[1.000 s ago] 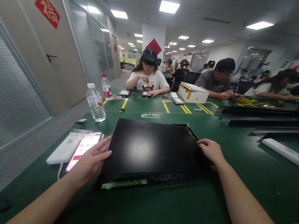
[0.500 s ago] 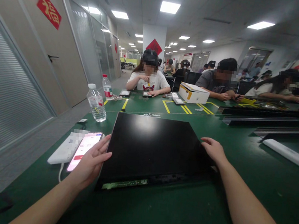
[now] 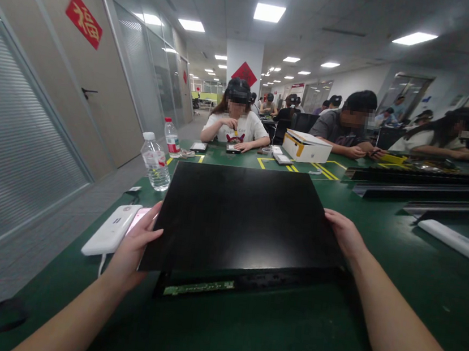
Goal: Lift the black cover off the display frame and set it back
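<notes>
A black, glossy display panel [image 3: 242,216] is held up off the table between both hands. My left hand [image 3: 133,251] grips its left edge, thumb on the face and fingers behind. At the right edge, my right hand [image 3: 343,234] is closed on the panel, its fingers partly hidden behind it. Below the panel's near edge shows a dark frame [image 3: 273,277] with a green circuit board strip [image 3: 199,288] along its front. The panel covers the rest of that frame.
Left on the green table [image 3: 265,339] are a white power bank [image 3: 110,231], a partly covered phone [image 3: 140,220] and two water bottles [image 3: 155,166]. Right lie dark metal strips [image 3: 404,188] and a white bar [image 3: 457,241]. Across sits a person [image 3: 240,128] beside a white box [image 3: 306,148].
Both hands have raised the panel toward the camera, away from the frame and circuit board, which stay on the table. The left hand now covers more of the phone.
</notes>
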The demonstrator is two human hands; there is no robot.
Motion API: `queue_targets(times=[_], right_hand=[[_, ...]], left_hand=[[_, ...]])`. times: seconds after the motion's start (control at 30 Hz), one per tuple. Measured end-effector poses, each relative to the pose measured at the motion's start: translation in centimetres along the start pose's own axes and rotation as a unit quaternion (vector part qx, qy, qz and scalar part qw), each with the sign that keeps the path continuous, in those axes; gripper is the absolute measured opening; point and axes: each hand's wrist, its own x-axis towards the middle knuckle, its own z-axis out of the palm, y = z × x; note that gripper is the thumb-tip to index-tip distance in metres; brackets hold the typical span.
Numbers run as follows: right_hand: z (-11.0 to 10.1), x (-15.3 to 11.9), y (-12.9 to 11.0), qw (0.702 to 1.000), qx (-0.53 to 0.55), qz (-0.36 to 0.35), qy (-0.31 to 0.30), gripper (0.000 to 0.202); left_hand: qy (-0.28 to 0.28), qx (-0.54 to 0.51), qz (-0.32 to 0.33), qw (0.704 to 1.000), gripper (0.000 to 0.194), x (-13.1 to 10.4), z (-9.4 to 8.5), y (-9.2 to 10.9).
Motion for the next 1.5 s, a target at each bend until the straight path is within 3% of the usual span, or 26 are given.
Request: queue_targets(times=[0.1, 0.27, 0.4, 0.57, 0.73, 0.9, 1.0, 1.07, 1.13, 1.3, 1.37, 1.5], right_hand=[[0.6, -1.4, -1.7, 0.998, 0.035, 0.006, -0.046, 0.042], [1.1, -2.8, -2.6, 0.992, -0.022, 0.083, -0.097, 0.066], [1.1, -2.7, -2.2, 0.992, 0.007, 0.100, -0.079, 0.054], [0.6, -2.4, -2.8, 0.995, 0.058, 0.068, -0.047, 0.047], [-0.4, -1.5, -2.7, 0.997, 0.061, 0.041, -0.007, 0.045], [-1.8, 0.2, -0.8, 0.996, 0.060, -0.035, 0.049, 0.035], [-2.4, 1.1, 0.1, 0.988, 0.101, -0.056, 0.102, 0.029], [-2.5, 1.4, 0.2, 0.978, 0.134, -0.082, 0.138, 0.026], [-2.3, 1.5, 0.0, 0.958, 0.184, -0.109, 0.189, 0.022], [-1.3, 1.1, -1.3, 0.873, 0.328, -0.141, 0.331, 0.028], [-1.1, 0.9, -1.8, 0.858, 0.340, -0.157, 0.352, 0.031], [-1.1, 0.5, -2.5, 0.838, 0.343, -0.173, 0.388, 0.033]], left_hand=[[0.000, 0.000, 0.003, 1.000, 0.080, -0.1, 0.0, 0.3], [-0.018, 0.004, 0.002, 1.000, 0.082, 0.0, 0.0, 0.0], [-0.020, 0.002, -0.013, 1.000, 0.081, 0.2, -0.1, -0.1], [-0.027, 0.003, -0.013, 1.000, 0.068, 1.0, -0.6, -1.1], [-0.039, 0.144, 0.050, 0.988, 0.076, 0.9, -1.4, -2.4], [-0.173, 0.353, 0.122, 0.912, 0.070, -0.1, -1.8, -2.8], [-0.260, 0.416, 0.127, 0.862, 0.066, -0.4, -2.1, -3.2], [-0.280, 0.445, 0.143, 0.839, 0.064, -0.3, -2.2, -3.4], [-0.300, 0.489, 0.165, 0.802, 0.068, -0.1, -2.3, -3.5], [-0.366, 0.629, 0.168, 0.665, 0.092, 0.1, -2.1, -3.6], [-0.370, 0.647, 0.165, 0.647, 0.092, 0.1, -2.0, -3.6], [-0.371, 0.650, 0.165, 0.642, 0.089, 0.1, -2.0, -3.6]])
